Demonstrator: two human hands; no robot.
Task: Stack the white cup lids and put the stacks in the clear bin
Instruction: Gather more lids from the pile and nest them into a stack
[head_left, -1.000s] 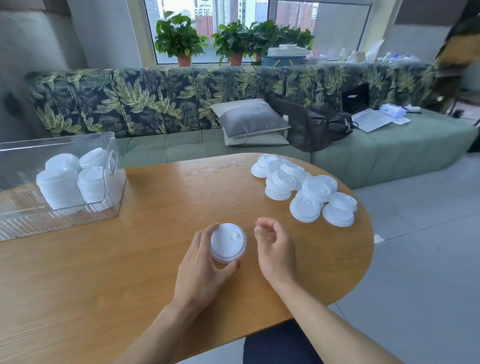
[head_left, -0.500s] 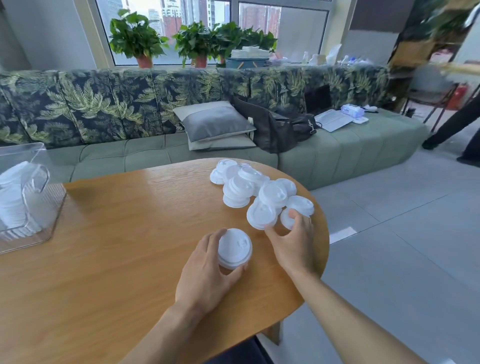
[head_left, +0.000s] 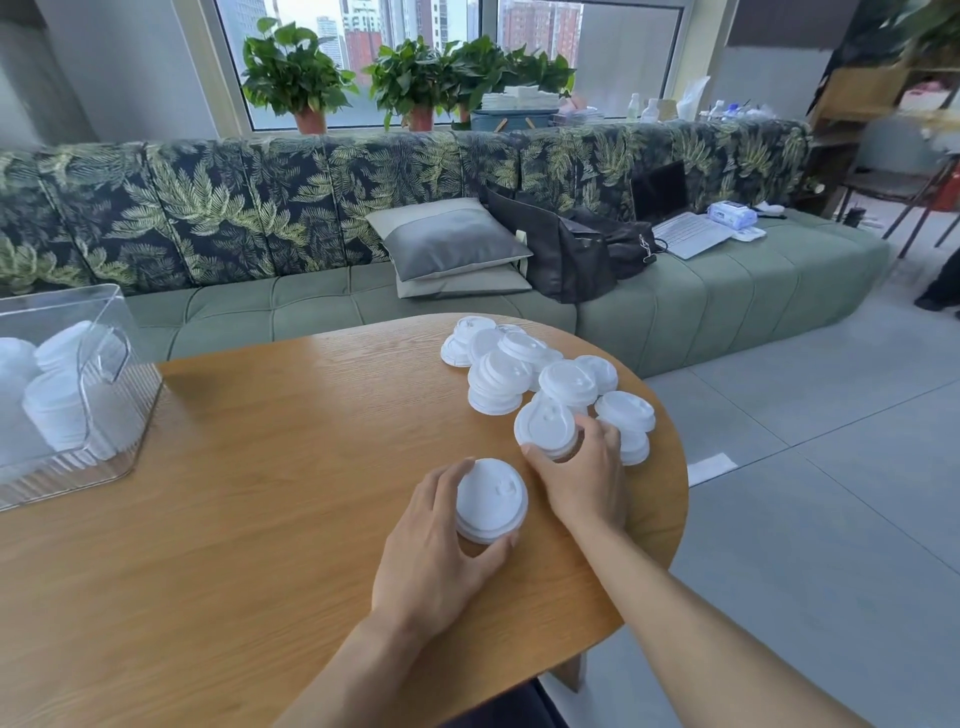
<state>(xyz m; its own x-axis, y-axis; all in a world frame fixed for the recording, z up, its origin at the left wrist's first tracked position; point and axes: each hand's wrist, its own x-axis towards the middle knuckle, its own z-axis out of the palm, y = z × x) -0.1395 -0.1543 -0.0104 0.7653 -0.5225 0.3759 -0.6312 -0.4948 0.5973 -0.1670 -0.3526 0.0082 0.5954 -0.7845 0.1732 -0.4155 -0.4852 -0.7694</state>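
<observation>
Since the frame half a second ago, your right hand (head_left: 582, 483) has drawn in from the far edge of the loose lids (head_left: 498, 379) and now curls thumb and fingers round the nearest lid (head_left: 545, 426). Your left hand (head_left: 436, 561) grips the short stack (head_left: 491, 499), which stands on the table (head_left: 260, 493) just beside it. You are mid-stacking. Next, lift that lid clear, centre it over the stack and seat it squarely. The clear bin (head_left: 111, 312), which already holds stacks, sits well apart at the left.
</observation>
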